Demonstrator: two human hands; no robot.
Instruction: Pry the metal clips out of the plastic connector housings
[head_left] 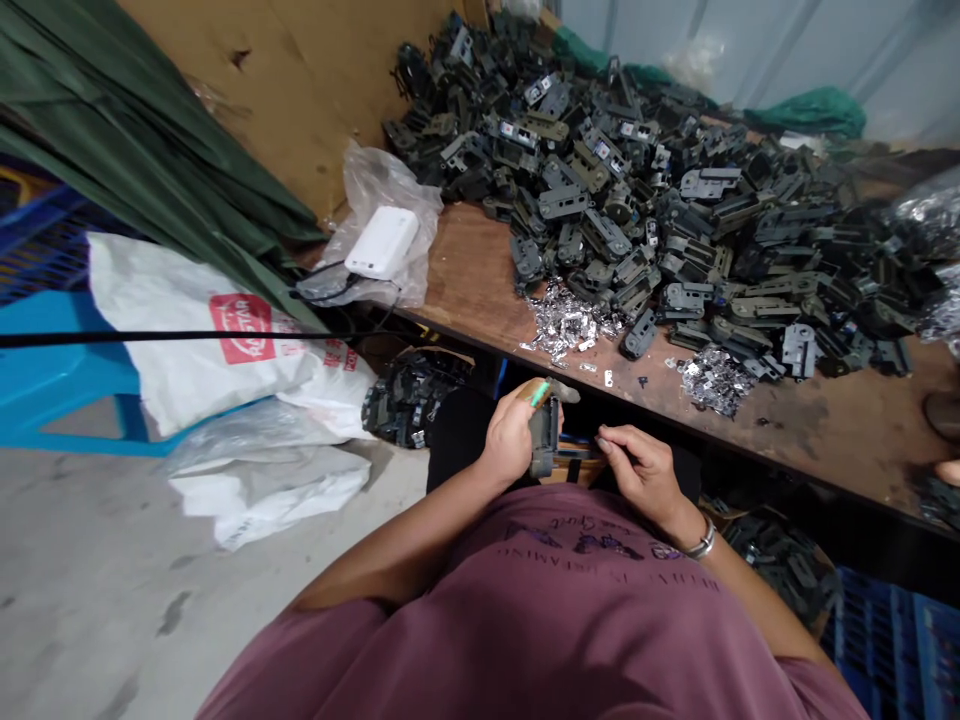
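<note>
My left hand [513, 430], with green and grey coverings on its fingers, is closed around a dark grey plastic housing [543, 445] above my lap. My right hand [641, 465] is a little to the right of that housing and apart from it. Its thumb and forefinger are pinched together; whatever is between them is too small to make out. Beyond my hands, on the brown table [472, 270], lies a large heap of similar grey housings [600, 200]. Small shiny metal clips [562, 320] form a pile near the table's front edge, and a second pile of clips [716, 380] lies farther right.
A white power bank [382, 243] with a black cable rests on clear plastic at the table's left. Below stand containers of dark parts [416, 400] and, at right, more parts [784, 565]. A white sack [180, 330] leans on a blue stool [67, 350]. Another person's fingertips [949, 472] show at the right edge.
</note>
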